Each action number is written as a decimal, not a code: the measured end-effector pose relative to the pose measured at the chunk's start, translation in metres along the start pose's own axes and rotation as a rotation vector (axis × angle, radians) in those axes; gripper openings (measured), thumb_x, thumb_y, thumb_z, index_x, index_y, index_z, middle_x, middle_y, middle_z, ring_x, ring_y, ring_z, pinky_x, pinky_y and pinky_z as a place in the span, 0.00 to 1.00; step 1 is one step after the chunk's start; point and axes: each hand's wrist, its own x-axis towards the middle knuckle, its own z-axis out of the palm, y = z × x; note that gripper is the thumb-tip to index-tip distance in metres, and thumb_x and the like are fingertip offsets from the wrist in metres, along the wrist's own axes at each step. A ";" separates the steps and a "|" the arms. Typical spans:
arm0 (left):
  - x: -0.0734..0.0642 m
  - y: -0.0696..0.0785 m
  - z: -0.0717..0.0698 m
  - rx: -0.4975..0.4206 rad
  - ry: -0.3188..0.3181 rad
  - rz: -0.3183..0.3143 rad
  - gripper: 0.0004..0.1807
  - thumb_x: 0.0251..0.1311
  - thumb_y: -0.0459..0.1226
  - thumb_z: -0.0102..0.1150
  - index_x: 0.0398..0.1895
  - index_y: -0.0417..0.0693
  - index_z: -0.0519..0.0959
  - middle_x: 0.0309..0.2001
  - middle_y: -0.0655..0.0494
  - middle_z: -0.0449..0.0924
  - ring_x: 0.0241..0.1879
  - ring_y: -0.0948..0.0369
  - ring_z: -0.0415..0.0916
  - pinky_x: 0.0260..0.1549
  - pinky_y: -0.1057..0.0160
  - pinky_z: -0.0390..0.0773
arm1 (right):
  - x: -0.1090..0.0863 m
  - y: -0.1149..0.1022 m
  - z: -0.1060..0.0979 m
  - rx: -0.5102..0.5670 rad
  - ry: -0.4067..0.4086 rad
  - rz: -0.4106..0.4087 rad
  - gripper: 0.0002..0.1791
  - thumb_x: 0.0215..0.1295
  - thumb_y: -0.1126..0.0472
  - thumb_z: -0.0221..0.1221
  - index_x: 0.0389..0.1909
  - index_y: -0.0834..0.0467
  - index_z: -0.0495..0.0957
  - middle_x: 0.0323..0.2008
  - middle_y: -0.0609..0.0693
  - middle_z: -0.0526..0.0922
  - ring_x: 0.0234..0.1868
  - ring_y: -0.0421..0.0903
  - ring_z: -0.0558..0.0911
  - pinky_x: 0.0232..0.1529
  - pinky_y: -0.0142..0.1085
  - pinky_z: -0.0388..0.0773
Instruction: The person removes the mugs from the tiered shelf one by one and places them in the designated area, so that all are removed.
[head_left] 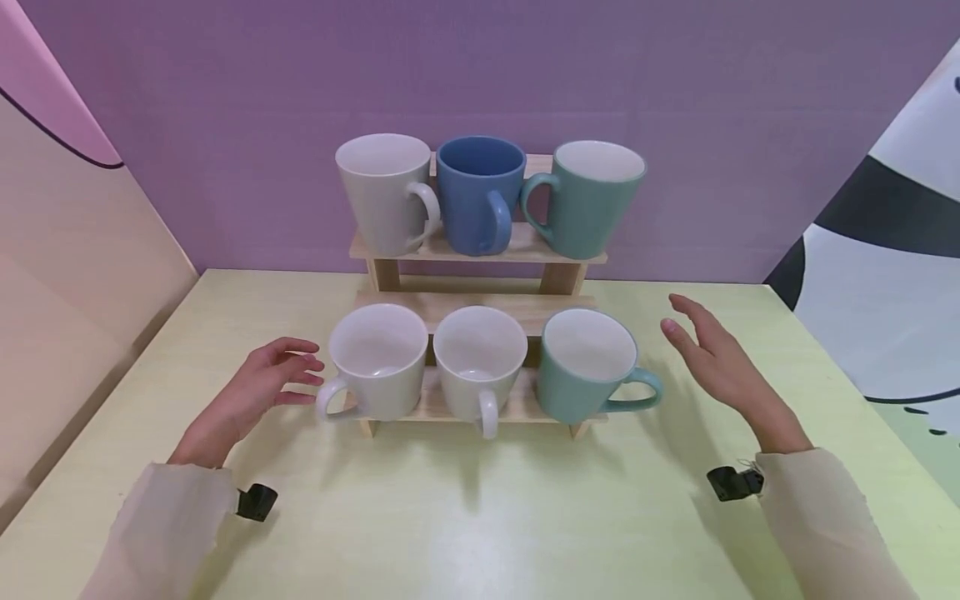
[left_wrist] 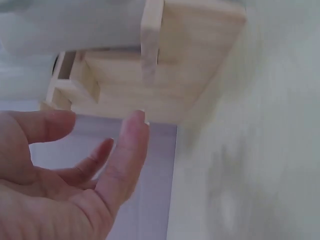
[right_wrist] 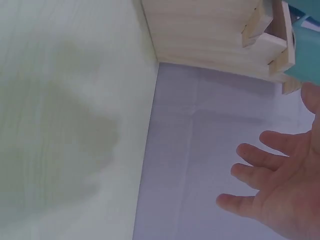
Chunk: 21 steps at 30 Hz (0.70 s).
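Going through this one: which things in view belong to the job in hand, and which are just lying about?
Likely the job's:
- three white mugs, blue mug, two teal mugs
- rack holding them
- left hand and right hand, at either side

Apparently just surroundings:
- table
- purple backdrop
- black wrist devices

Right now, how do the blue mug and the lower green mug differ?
The blue mug is blue inside; the lower green mug, white. The blue mug stands higher than the lower green mug. The blue mug's handle faces the viewer, the lower green mug's points right. Both stand upright on the wooden rack.
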 end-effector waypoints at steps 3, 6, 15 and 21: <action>-0.003 -0.001 0.005 -0.051 -0.018 -0.015 0.25 0.70 0.36 0.42 0.63 0.27 0.57 0.44 0.51 0.74 0.38 0.67 0.77 0.41 0.67 0.84 | -0.002 -0.005 -0.003 0.031 -0.010 -0.004 0.34 0.76 0.48 0.38 0.73 0.66 0.44 0.70 0.71 0.51 0.69 0.72 0.51 0.62 0.71 0.52; -0.006 -0.001 0.010 -0.105 -0.030 -0.030 0.24 0.68 0.34 0.44 0.62 0.28 0.57 0.39 0.60 0.74 0.37 0.68 0.76 0.40 0.69 0.83 | -0.005 -0.012 -0.006 0.072 -0.018 -0.012 0.33 0.76 0.49 0.38 0.73 0.64 0.45 0.70 0.70 0.52 0.69 0.71 0.52 0.62 0.71 0.53; -0.014 -0.007 0.024 -0.163 -0.092 -0.063 0.27 0.65 0.36 0.51 0.61 0.27 0.59 0.47 0.56 0.72 0.42 0.64 0.76 0.44 0.66 0.83 | -0.013 -0.032 -0.009 0.186 -0.117 -0.049 0.32 0.76 0.52 0.39 0.73 0.62 0.44 0.70 0.68 0.53 0.69 0.68 0.55 0.62 0.69 0.56; -0.015 -0.011 0.033 -0.180 -0.106 -0.052 0.26 0.66 0.33 0.48 0.61 0.23 0.58 0.48 0.48 0.71 0.44 0.64 0.75 0.45 0.66 0.83 | -0.018 -0.042 -0.007 0.230 -0.154 -0.076 0.33 0.73 0.56 0.47 0.72 0.62 0.47 0.69 0.66 0.54 0.69 0.66 0.54 0.64 0.68 0.55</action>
